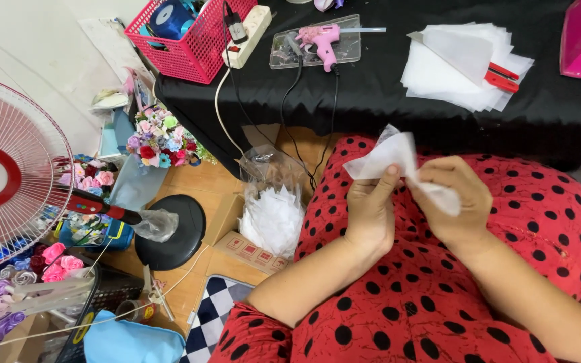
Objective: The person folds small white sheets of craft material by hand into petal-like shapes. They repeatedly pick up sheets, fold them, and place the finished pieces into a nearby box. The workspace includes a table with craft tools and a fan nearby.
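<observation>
Hands were up over the lap, not on the worktop, so the thin white translucent sheet of tissue-like paper (398,156) sat close to the eyes where a fiddly fold is easier to judge. The left hand (370,210) had its grip closed on the sheet's lower left part, thumb pressed up against it, which I'd guess kept the loose upper flap from flopping. The right hand (453,200) was curled shut around the other end, fingers wrapped over the paper, so both hands pinched the same piece and it hung between them, above the red dress with black polka dots (432,289).

Behind that, the black cloth-covered worktop (384,94) carried a stack of the same white sheets (462,70) near its right side, with a small red-handled tool (504,76) lying on top, probably to weigh them down. A pink hot glue gun (323,39) rested in a clear plastic tray (314,42) toward the far edge, likely to catch drips, its cord trailing off the near edge. A red plastic basket (189,40) stood at the far left corner.

On the floor just left of the knees, an open cardboard box (253,232) held a pile of white cut pieces (274,218), within easy reach of the left hand.
</observation>
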